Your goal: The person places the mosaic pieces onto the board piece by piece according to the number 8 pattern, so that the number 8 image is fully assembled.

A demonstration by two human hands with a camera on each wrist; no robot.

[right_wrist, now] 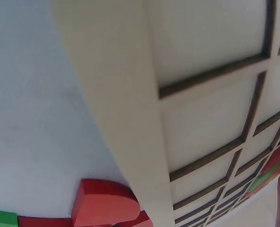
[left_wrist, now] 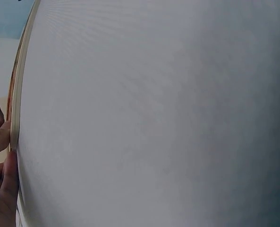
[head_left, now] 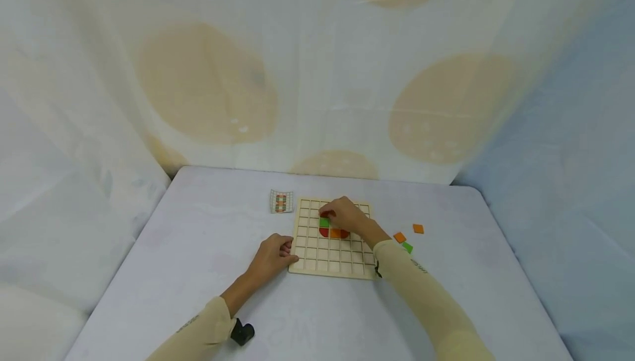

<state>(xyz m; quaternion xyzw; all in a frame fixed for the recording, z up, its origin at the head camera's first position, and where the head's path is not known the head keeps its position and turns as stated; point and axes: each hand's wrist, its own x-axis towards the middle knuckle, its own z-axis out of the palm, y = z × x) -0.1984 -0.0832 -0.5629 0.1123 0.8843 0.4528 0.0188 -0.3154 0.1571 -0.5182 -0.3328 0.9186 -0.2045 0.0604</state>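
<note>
A square wooden grid board lies on the table. My left hand holds its left edge near the front corner, with thumb and fingers at the rim. Over the upper part of the grid, my right hand pinches a red tile with its fingertips, just behind a green tile. In the row nearer me sit a red rounded tile, an orange tile and another red rounded tile. The right hand covers some squares.
A small pattern card lies left of the board. To the right are loose orange tiles and a green tile. Beside the board in the right wrist view are red rounded blocks and a green block. Cloth walls surround the table.
</note>
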